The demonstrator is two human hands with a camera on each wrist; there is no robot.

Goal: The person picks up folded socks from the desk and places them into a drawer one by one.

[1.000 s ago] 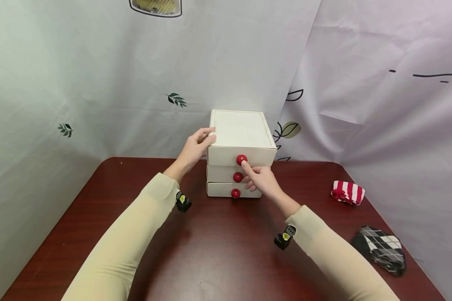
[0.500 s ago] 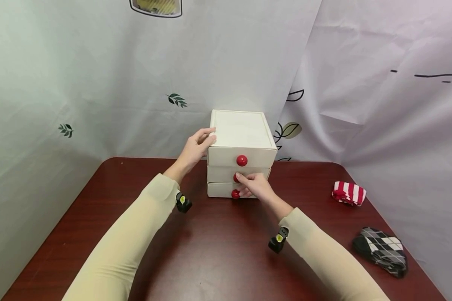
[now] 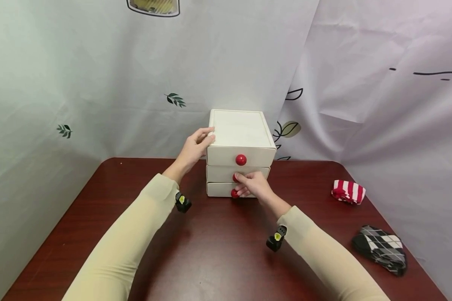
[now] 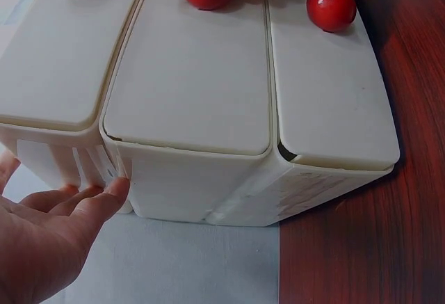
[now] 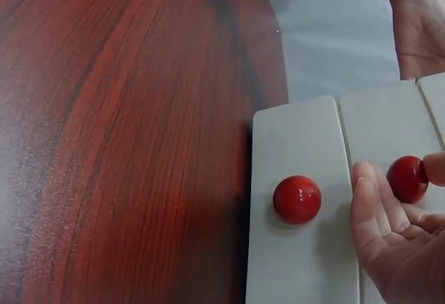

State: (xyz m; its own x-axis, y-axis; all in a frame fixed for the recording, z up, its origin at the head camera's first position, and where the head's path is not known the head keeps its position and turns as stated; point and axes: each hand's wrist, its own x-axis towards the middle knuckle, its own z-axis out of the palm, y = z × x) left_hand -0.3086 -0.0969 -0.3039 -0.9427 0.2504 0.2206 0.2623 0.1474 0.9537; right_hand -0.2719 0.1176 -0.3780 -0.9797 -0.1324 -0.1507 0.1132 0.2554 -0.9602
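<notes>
A small white three-drawer unit (image 3: 241, 127) stands at the back of the table, each drawer front with a round red knob. My left hand (image 3: 191, 150) rests against the unit's upper left side, its fingers fairly straight, as the left wrist view also shows. At the middle drawer, my right hand (image 3: 258, 187) pinches the red knob (image 5: 407, 180) between thumb and index finger. Its other fingers extend over the bottom drawer's front, close to the bottom knob (image 5: 297, 200). Above them, the top knob (image 3: 241, 159) is untouched. All three drawers look pushed in.
A folded red-and-white striped sock bundle (image 3: 348, 192) lies at the right on the dark red-brown table (image 3: 211, 251). Nearer me lies a black, grey and white argyle bundle (image 3: 380, 249), by the right edge. A printed pale curtain (image 3: 135, 83) hangs behind the unit.
My right hand has moved down from the top drawer's knob to the middle one and pinches it. The left hand has stayed on the unit's side. The drawers have not visibly moved.
</notes>
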